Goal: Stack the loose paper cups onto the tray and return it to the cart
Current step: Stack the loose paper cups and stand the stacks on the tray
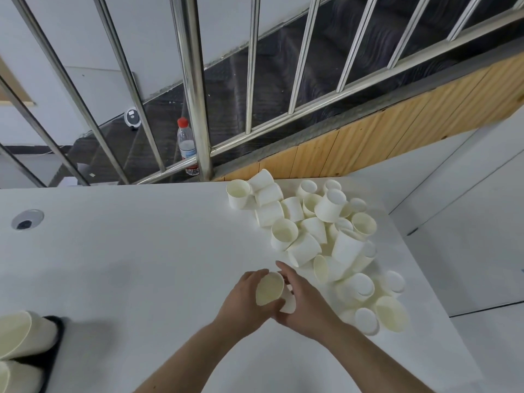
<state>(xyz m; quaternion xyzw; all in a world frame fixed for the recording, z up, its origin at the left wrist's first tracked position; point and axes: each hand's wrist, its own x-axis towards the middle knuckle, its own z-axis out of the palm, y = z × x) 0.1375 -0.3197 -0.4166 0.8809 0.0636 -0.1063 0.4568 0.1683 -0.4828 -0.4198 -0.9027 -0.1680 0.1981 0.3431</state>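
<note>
Head view shows the person's two hands meeting near the middle of the white desk (113,251), both busy with the same small stack of paper cups. The left hand (243,300) curls round a cup (269,287) whose open mouth faces the camera, and the right hand (304,302) closes on it from the other side, where the bottom of a second cup (288,303) peeks out beneath; it looks as if one cup is being nested into another.

Judging by how things lie, the job is at an early to middle point. A large heap of loose cups (320,239) covers the right part of the desk, some upright, some on their sides, some mouth-down, touching and overlapping one another. None of these is stacked yet.

At the lower left edge a dark tray (55,344) already carries nested stacks of cups (19,336) lying on their sides, so some of the sorting is done. The tray sits well apart from the heap.

What remains: most of the heap must be nested, moved to the tray, and the tray taken to the cart, which is not in view.
</note>
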